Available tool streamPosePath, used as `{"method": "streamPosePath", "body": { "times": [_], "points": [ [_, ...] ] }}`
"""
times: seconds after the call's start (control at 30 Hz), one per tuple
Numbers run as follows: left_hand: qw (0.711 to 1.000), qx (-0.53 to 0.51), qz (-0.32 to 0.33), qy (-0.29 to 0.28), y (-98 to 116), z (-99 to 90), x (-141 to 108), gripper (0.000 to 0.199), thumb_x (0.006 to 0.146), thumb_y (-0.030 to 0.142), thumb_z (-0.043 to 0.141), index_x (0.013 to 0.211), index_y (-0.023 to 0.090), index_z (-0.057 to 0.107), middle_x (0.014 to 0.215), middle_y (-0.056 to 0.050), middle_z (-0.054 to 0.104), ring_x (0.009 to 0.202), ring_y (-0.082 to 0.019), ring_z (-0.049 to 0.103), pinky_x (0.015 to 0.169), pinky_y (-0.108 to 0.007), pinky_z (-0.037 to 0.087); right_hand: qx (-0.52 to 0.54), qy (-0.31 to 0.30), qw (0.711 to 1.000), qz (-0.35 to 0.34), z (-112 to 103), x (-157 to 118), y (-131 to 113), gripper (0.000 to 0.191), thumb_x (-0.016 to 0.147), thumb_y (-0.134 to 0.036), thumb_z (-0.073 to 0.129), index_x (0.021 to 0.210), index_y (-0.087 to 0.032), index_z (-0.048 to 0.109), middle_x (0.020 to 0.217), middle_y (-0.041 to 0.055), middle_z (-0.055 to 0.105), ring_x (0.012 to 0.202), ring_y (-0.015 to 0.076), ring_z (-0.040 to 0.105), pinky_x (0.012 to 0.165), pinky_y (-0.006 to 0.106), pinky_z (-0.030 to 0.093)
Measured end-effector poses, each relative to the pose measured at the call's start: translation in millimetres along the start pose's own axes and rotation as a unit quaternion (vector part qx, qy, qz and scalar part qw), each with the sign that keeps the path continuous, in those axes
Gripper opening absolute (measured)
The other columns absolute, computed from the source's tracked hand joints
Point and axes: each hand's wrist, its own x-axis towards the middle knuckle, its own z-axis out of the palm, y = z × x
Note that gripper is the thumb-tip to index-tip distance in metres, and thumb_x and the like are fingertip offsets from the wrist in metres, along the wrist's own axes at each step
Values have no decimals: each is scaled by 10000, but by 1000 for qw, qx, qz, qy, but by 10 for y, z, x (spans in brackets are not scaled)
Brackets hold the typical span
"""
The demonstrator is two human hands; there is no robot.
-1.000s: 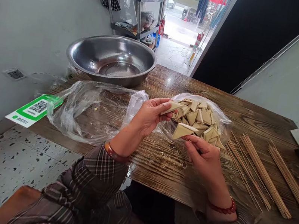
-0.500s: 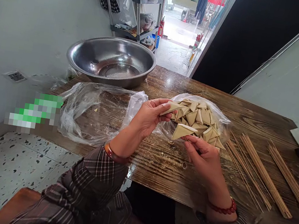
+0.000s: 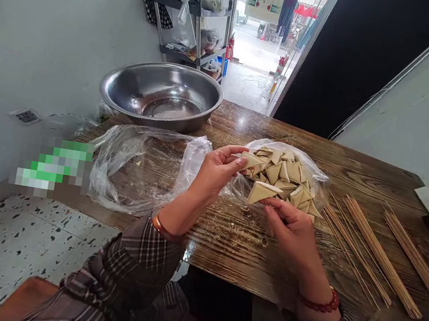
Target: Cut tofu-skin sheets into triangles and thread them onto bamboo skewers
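Since the earlier frame, the left hand (image 3: 214,172) had rotated its pinched folded piece (image 3: 252,160), exposing more face. The right hand (image 3: 290,222), apart from it, remained clamped on a second piece (image 3: 263,192) near the bag of pieces (image 3: 316,170). The wooden table (image 3: 223,257) supported a steel basin (image 3: 177,88) and sticks (image 3: 382,256); a rack (image 3: 188,7) stood beside the doorway (image 3: 257,45).

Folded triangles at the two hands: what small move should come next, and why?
Perhaps ease the upper triangle toward the lower triangle: the left hand pinches the upper one, the right hand pinches at the lower one's bottom edge, and a gap shows between the two pieces.
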Motion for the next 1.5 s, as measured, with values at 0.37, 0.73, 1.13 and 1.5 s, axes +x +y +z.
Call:
{"method": "streamPosePath", "body": {
  "times": [0.37,0.73,1.13,1.5],
  "points": [
    [1000,-2,22,-21,-56,62,-21,390,661,343,847,966,138,714,787,-41,752,722,-144,689,702,-253,522,-18,26,999,-16,29,34,-5,252,890,-313,568,951,-149,749,514,-46,485,467,102,410,450,231,326],
    [999,-7,-11,-34,22,69,-72,391,671,426,840,924,145,745,808,-43,723,690,-110,588,627,-222,421,-10,53,998,-32,41,26,61,257,903,-338,585,963,-158,758,532,-35,529,466,98,426,459,227,342],
    [999,-19,12,-35,-41,61,-92,391,710,518,794,750,131,755,690,-18,647,657,-101,476,625,-226,354,-43,60,995,-68,63,16,87,230,901,-331,599,927,-181,772,538,-21,602,458,111,518,456,230,408],
    [997,-42,-4,-62,-34,112,-127,383,674,511,821,754,140,770,712,-30,685,655,-105,527,640,-229,404,-75,112,985,-104,61,32,100,182,857,-303,641,903,-208,789,692,31,753,574,178,677,558,288,538]
  ]
}}
